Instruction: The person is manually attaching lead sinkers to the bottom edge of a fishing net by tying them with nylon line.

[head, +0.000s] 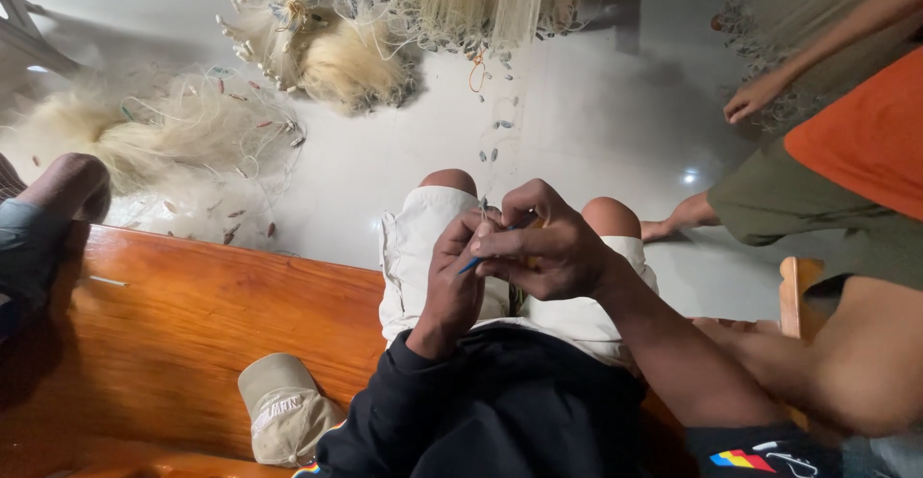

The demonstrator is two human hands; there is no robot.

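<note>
My two hands meet above my lap, over my white shorts (418, 247). My right hand (548, 247) pinches a thin blue netting needle (473, 264), which points left and down. My left hand (457, 266) is closed on fine pale fishing net (500, 122) that runs up from my fingers to a hanging bundle at the top of the view. Small floats and weights dot the net line. What lies under my fingers is hidden.
I sit on a polished wooden bench (183, 305) with a beige cap (284, 411) beside me. Heaps of pale net (144, 141) lie on the white tiled floor. Another person in an orange top (865, 141) sits at right, hand (755, 98) out. A knee (67, 185) shows at left.
</note>
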